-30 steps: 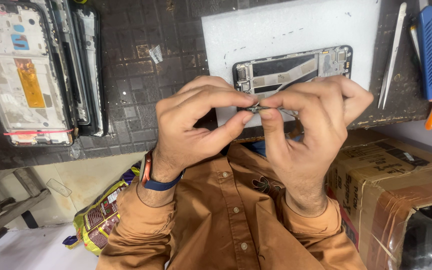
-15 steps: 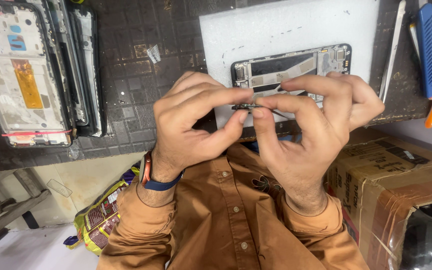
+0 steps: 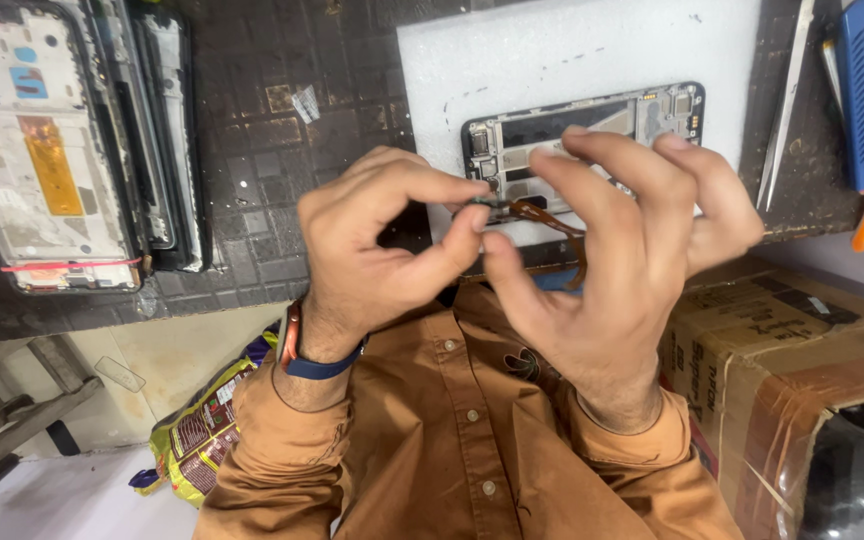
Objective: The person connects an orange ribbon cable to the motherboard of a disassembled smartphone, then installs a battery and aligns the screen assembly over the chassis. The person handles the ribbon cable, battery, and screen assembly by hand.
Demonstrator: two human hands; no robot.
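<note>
Above the opened black phone frame (image 3: 592, 125) on white foam, the left hand (image 3: 377, 250) and right hand (image 3: 612, 250) are pinching a thin brown flex ribbon cable (image 3: 542, 215).

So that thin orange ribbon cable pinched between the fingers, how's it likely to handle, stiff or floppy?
Probably floppy: the ribbon cable curves in a loose loop below the left hand and right hand. Likely very light, since fingertips alone hold it. It looks thin and flat, so it may crease or tear if pulled hard.
</note>
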